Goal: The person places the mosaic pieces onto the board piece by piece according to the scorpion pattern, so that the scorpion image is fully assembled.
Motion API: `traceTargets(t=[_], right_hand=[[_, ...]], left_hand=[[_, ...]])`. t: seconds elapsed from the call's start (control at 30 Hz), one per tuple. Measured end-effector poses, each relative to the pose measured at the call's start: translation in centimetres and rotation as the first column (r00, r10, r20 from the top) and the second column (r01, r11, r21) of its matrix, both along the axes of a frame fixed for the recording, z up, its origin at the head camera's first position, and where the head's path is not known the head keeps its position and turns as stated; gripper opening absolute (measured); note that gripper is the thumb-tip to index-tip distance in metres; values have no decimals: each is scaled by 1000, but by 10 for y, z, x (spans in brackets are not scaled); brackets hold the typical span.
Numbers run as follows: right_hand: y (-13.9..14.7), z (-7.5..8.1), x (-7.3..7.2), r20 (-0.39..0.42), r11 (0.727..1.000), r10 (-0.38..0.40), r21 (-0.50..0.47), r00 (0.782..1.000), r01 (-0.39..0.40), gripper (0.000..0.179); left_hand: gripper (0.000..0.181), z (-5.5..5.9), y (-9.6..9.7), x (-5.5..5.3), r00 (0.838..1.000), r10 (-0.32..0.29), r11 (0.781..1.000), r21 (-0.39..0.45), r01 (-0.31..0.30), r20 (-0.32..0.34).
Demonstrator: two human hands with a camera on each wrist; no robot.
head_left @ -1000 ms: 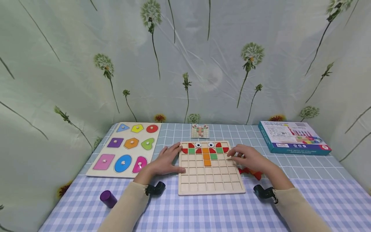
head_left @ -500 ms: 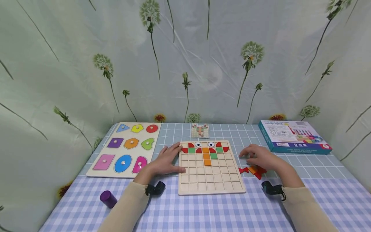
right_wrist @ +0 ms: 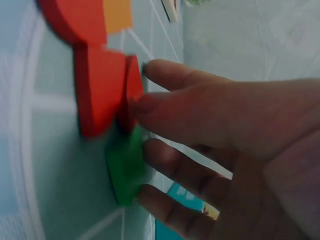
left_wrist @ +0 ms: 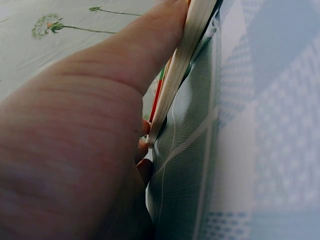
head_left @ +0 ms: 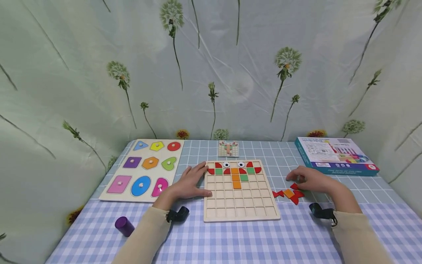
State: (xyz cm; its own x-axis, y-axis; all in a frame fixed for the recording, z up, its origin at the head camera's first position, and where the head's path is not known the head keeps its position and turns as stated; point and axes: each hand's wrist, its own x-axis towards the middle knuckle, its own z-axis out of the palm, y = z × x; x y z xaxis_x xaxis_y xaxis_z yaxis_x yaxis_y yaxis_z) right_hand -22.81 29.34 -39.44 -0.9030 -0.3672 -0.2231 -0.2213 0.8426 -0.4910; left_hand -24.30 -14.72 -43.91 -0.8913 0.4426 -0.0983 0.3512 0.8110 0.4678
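Sitting at 9 to 10 o'clock off the grid board (head_left: 239,202) was the knob puzzle (head_left: 132,171), nine shapes apparently seated; parked out of the way, I'd judge. Grid board lay flat, dead centre, so either hand could reach it. Its placed tiles (head_left: 236,178) clustered toward 12. Box (head_left: 333,156) lay flat at 2, probably just set aside.

Left hand (head_left: 189,183): thumb on the grid board's 9 o'clock edge, fingertips at its 10 o'clock corner, thumb and fingers spread wide. Likely stopping it sliding. Right hand (head_left: 310,179): at 3, fingers loosely bent, thumb and fingertips apart. No pinch visible.

Pattern card (head_left: 228,149) sat just past the 12 o'clock edge, likely for quick reference. Purple cylinder (head_left: 124,226) was at 8, well apart from the work. Red tiles (head_left: 295,199) and one orange tile (head_left: 288,194) bunched off the 3 o'clock edge, presumably for easy right-hand pickup.

Hard to see: left palm blocked most of its fingers in the wrist view. Card print too small to read. Green tile (right_wrist: 124,172) showed only in the right wrist view, blurred, right by the fingertips; couldn't tell if they touched it. Same for the nearest red one.
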Motion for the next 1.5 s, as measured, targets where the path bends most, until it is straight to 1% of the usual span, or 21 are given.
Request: traceTargets(t=[0.17,0.27,0.37,0.47,0.6,0.7,0.87,1.0,1.13,1.3,1.4,1.5], right_hand=[[8,1,3,53,1000,0,-20,999,1,43],[8,1,3,58,1000,0,-25,998,2,45],[4,0,1,29,1000,5,-18,1000,-5,40],[-1,-3,-2,-23,1000,14,2,1000,-14,33],[-13,-6,-5,-64,1000,-12,17,998,13,28],[-23,-9,-6,-75,999,-40,10,996,41,28],[-37,-12,-8,-104,998,-56,-3,993,56,31],[-45,-14,-8,-98,997,-83,-15,992,82,30],[-51,-14,-10,-88,994,-103,-30,991,100,24],[-61,-15,-14,-120,994,-104,-49,987,99,16],[-70,-14,-16,-142,993,-100,-76,985,89,15],[-79,-12,-16,-149,992,-79,-109,986,63,14]], left_hand=[[103,0,1,0,1000,-2,1000,-5,2,-1],[103,2,1,0,1000,-3,1000,-7,3,2],[103,3,1,0,1000,-6,1000,1,6,1],[104,3,1,0,1000,-4,1000,1,4,3],[103,2,0,0,1000,3,1000,-6,-3,8],[103,1,-1,-1,1000,2,1000,-1,-2,2],[103,0,0,-1,1000,-3,1000,-3,3,2],[102,1,0,-1,1000,-26,1000,4,26,-15],[101,0,-1,-1,999,-37,999,8,38,-30],[101,0,-1,-1,999,-39,999,7,39,-31],[101,1,-1,0,999,-39,999,7,40,-31],[100,1,-1,0,999,-42,999,9,43,-31]])
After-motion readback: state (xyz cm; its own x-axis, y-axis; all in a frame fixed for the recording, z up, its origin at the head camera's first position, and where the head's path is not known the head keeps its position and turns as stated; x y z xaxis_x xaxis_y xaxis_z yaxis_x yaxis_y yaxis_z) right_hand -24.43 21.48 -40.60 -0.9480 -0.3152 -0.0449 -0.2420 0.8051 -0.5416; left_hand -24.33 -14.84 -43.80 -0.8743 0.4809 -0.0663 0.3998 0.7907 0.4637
